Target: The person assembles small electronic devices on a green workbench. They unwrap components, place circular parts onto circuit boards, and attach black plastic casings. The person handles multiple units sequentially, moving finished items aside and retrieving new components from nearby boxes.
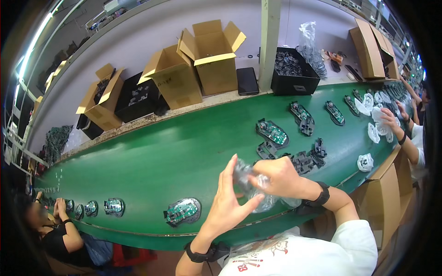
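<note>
A crumpled clear plastic bag point(264, 202) is between my hands, just above the near edge of the green belt. My right hand point(281, 177) reaches in from the right with its fingers curled in on the plastic. My left hand point(226, 202) lies along the bag's left side, fingers stretched up and thumb apart, touching or nearly touching it. What the bag contains, if anything, I cannot make out. Behind my right hand lies a cluster of black plastic parts point(301, 162). To the left of my left hand, a mouse-shaped base with a green circuit board point(183, 211) rests on the belt.
More circuit-board bases point(274, 132) are spread along the green belt point(152, 161). White shells point(365, 162) lie at the right, near a co-worker's hand point(390, 122). Another person point(64, 230) sits at far left. Cardboard boxes point(214, 46) and a black bin point(294, 85) line the back ledge.
</note>
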`<action>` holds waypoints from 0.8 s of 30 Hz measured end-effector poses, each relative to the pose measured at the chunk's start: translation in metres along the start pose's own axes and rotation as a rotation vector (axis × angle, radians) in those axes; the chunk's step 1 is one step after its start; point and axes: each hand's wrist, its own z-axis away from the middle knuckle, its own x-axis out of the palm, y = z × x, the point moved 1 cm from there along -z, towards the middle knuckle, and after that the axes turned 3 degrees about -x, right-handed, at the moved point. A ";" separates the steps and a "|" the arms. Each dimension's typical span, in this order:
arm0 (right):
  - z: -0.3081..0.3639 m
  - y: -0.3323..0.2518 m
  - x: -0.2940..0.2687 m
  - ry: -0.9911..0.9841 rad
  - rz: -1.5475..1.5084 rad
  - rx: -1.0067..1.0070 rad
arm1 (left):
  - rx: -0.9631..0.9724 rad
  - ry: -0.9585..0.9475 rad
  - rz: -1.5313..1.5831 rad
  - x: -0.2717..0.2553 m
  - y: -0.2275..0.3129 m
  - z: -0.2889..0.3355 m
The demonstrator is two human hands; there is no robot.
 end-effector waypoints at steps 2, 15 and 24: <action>0.000 -0.002 -0.005 -0.007 -0.052 -0.033 | 0.026 0.068 -0.202 0.003 0.006 -0.006; -0.003 -0.003 -0.022 0.038 -0.282 0.141 | -0.089 0.288 0.031 -0.027 0.011 0.001; 0.003 0.016 -0.014 -0.021 -0.066 -0.007 | 0.093 0.313 -0.477 -0.035 0.020 0.002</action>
